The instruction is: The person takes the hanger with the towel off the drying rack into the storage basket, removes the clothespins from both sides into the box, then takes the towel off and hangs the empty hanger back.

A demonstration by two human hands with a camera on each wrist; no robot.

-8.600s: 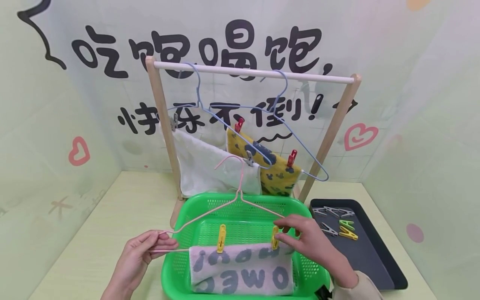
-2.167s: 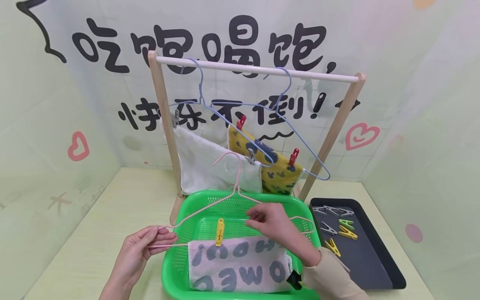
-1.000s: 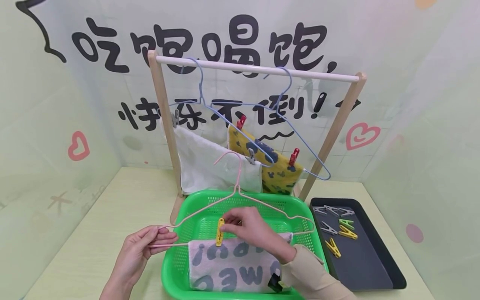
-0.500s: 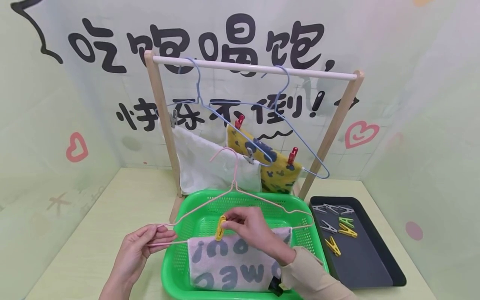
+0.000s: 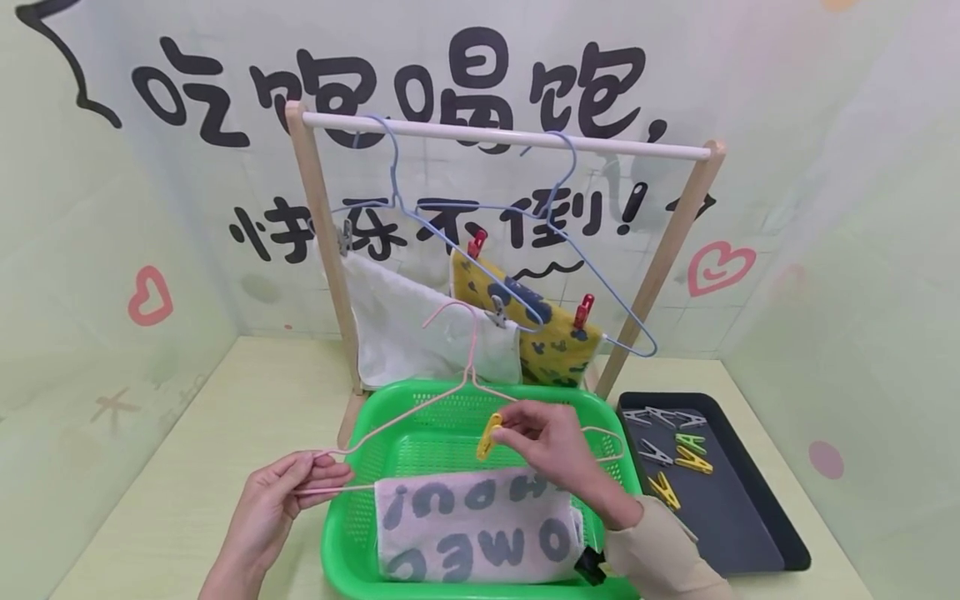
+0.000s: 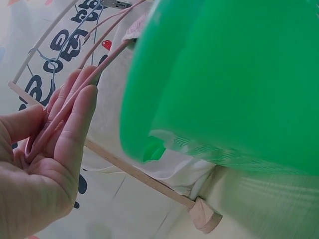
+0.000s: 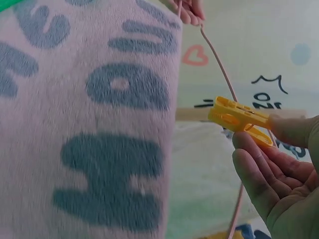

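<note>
My left hand (image 5: pixel 266 504) holds the left end of a pink clothes hanger (image 5: pixel 470 367); in the left wrist view its wire runs across my palm (image 6: pixel 45 184). Over the hanger's lower bar hangs a pale pink towel (image 5: pixel 476 529) with grey letters, no peg on its upper edge. My right hand (image 5: pixel 558 450) pinches a yellow clothes peg (image 5: pixel 490 437) between thumb and fingers, above the towel. Seen from the right wrist, the peg (image 7: pixel 239 117) is apart from the towel (image 7: pixel 114 119). Behind and under the towel is a green basket (image 5: pixel 345 517).
A dark tray (image 5: pixel 738 508) at the right holds several grey pegs (image 5: pixel 657 452), a green peg (image 5: pixel 691 442) and two yellow pegs (image 5: pixel 693 460). Behind the basket stands a drying rack (image 5: pixel 510 136), where two blue hangers carry a white towel (image 5: pixel 420 333) and a yellow towel (image 5: pixel 555 350).
Two yellow pegs sat on the towel at first. The right one came off and a yellow peg appeared in the tray. My right hand then pulled off the left one and moved right; the left hand stays.
</note>
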